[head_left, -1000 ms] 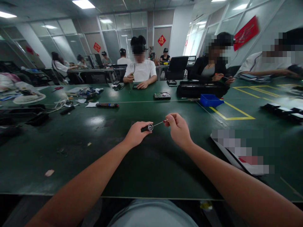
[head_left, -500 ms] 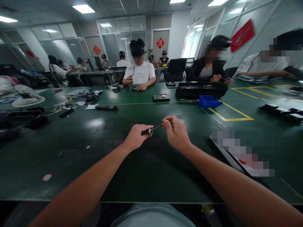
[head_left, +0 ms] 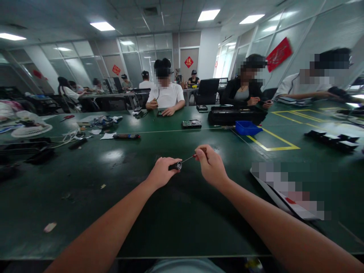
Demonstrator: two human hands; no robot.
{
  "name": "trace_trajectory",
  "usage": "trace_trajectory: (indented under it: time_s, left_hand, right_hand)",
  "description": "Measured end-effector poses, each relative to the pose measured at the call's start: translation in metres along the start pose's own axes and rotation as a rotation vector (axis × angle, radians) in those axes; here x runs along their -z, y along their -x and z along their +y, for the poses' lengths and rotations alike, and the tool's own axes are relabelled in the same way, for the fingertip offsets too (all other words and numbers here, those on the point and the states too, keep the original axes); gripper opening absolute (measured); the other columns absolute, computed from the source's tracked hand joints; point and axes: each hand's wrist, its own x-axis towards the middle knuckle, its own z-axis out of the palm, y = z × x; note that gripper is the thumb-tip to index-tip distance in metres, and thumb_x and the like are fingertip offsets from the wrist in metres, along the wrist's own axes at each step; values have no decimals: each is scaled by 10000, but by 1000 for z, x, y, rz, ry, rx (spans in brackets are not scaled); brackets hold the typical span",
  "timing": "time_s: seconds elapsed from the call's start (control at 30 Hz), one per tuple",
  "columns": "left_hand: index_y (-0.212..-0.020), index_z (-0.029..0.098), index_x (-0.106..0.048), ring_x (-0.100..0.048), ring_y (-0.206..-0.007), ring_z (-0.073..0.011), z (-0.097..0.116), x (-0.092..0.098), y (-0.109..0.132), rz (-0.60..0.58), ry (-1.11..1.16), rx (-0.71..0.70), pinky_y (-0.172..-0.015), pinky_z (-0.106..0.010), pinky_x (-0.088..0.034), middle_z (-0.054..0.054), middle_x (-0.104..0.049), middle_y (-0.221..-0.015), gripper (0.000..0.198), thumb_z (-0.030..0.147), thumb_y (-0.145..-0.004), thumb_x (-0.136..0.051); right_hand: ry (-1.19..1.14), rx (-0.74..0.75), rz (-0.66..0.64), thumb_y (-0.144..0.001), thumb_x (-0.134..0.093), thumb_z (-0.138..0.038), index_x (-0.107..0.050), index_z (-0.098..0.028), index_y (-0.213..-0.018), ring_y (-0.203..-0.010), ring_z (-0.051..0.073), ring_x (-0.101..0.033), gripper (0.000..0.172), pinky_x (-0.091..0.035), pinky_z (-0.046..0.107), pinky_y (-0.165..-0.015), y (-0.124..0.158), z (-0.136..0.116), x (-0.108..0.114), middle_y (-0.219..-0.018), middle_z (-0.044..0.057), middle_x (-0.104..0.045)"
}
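Note:
My left hand (head_left: pixel 160 172) is closed around a short black cylinder (head_left: pixel 179 165) that looks like a flashlight. Its round, silver-rimmed end faces right and toward me. In my right hand (head_left: pixel 211 165) is a thin screwdriver (head_left: pixel 194 156), with the reddish handle mostly covered by my fingers. The metal shaft slopes down to the left and its tip meets the cylinder's rim; whether it goes inside is too small to tell. Both hands are just above the green table (head_left: pixel 170 223).
Farther back lie a dark tool-like rod (head_left: pixel 127 136), a hard drive (head_left: pixel 191 124), a blue bin (head_left: pixel 248 128) and a long black housing (head_left: pixel 227 115). A white packet (head_left: pixel 273 193) lies right of my right forearm. Co-workers sit across the table, one straight ahead (head_left: pixel 165 96).
The camera view has tilted slightly, so the scene sits lower. My hands keep their hold; the cylinder's end has turned a little and the screwdriver still meets it.

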Motion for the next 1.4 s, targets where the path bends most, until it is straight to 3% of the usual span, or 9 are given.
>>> trace_trajectory:
  time_s: [0.6, 0.87, 0.97, 1.13, 1.4]
  left_hand:
    - [-1224, 282, -671, -603, -1135, -267, -4, -2, 0, -26, -15, -10, -1090, -529, -335, -62, -699, -1166, 399, 229, -830, -709]
    - [-1235, 306, -661, -588, -1168, -280, -4, -2, 0, -28, -44, 32, -1138, -611, -229, -46, -691, -1196, 401, 234, -842, -698]
    - [-1215, 292, -673, -601, -1132, -270, -3, 0, -1, -46, -50, 37, -1122, -576, -282, -39, -701, -1160, 387, 223, -835, -704]
    - [-1177, 252, -691, -626, -1041, -240, -4, 1, -1, -7, 17, 32, -983, -406, -446, -47, -700, -1117, 337, 222, -841, -690]
    - [-1255, 236, -627, -577, -1166, -250, -6, 6, -2, 58, 150, 139, -1053, -397, -412, -57, -646, -1259, 412, 228, -844, -662]
  right_hand:
    - [61, 33, -129, -986, -406, -289, -530, -226, -909, -716, 197, -651, 159, -449, 317, -662, -3, -2, 0, -748, 26, -657]
    - [137, 67, -141, -989, -405, -271, -526, -214, -922, -702, 192, -628, 149, -430, 316, -663, -4, -1, 0, -767, 36, -660]
    - [129, 65, -136, -989, -406, -262, -522, -213, -917, -702, 183, -624, 145, -423, 308, -667, -4, -1, -1, -763, 29, -655]
    - [132, 49, -130, -996, -409, -276, -534, -210, -924, -695, 177, -614, 159, -409, 299, -655, -5, -1, 0, -763, 23, -648]
    - [127, 34, -101, -995, -421, -290, -550, -211, -926, -698, 176, -614, 166, -405, 295, -658, -5, -1, 3, -765, 18, -653]
